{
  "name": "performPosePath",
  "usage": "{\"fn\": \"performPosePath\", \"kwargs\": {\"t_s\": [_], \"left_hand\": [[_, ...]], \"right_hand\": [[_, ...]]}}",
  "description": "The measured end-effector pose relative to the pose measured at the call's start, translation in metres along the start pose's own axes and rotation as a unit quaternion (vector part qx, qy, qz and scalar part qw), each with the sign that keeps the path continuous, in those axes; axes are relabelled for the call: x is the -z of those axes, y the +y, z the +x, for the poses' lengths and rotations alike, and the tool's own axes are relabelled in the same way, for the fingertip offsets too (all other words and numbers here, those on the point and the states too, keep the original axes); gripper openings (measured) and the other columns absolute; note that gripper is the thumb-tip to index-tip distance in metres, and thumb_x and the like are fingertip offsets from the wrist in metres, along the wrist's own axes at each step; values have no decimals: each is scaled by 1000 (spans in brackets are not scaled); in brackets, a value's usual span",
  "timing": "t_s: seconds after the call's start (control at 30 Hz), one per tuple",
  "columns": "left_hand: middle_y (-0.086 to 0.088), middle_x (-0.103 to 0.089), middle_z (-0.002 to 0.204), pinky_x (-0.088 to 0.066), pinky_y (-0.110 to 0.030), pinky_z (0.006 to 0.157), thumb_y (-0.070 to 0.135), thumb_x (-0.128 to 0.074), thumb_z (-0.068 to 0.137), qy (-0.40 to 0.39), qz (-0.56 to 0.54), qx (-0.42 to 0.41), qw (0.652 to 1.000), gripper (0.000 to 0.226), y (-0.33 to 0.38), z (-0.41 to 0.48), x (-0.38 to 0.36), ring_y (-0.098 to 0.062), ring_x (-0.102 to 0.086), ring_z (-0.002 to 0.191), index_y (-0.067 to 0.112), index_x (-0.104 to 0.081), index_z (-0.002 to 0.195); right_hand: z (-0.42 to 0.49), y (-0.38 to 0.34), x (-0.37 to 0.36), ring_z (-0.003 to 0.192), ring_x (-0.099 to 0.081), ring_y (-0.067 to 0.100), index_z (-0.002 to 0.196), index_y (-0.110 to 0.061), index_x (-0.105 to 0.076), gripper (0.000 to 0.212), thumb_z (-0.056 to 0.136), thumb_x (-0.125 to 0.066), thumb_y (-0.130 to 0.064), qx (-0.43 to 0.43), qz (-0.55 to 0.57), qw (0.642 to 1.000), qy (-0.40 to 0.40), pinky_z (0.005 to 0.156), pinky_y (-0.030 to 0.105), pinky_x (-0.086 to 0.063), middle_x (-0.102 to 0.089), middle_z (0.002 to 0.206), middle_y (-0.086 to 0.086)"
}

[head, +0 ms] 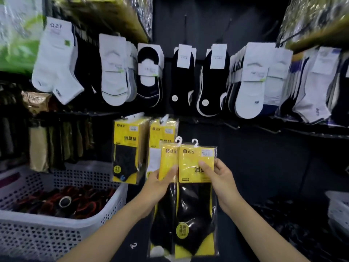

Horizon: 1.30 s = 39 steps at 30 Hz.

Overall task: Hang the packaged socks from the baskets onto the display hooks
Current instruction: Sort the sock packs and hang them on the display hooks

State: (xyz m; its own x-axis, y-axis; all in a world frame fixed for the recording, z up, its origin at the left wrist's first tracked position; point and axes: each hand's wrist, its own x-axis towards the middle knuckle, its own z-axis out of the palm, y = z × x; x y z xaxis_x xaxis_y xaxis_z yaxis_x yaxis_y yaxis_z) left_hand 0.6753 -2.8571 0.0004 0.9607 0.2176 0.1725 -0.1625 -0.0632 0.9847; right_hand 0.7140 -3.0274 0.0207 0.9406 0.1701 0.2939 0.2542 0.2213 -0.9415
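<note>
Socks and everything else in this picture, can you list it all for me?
held packs: two, yellow with black socks, centre, side by side
hung packs: two bunches, yellow, on hooks left of centre
top socks: many, white and black, hanging along the upper row
olive socks: several, brown-green, hanging at far left
empty hooks: a few, dark, lower rail at right
basket: one, pale with holes, lower left
dark socks: a pile, black with red, inside the basket
left hand: grips the left held pack
right hand: grips the right held pack
</note>
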Motion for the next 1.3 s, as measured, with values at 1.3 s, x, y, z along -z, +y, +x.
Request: {"fn": "performPosePath", "kwargs": {"t_s": [1.3], "left_hand": [[21,-71,76,-40,-15,73,56,-67,70,104,-42,-34,993,36,16,70,9,7,-62,78,27,-67,92]], "right_hand": [[93,3,-10,93,-65,21,107,-9,-63,30,95,-54,-35,-61,-57,994,67,82,31,-55,-69,103,8]]}}
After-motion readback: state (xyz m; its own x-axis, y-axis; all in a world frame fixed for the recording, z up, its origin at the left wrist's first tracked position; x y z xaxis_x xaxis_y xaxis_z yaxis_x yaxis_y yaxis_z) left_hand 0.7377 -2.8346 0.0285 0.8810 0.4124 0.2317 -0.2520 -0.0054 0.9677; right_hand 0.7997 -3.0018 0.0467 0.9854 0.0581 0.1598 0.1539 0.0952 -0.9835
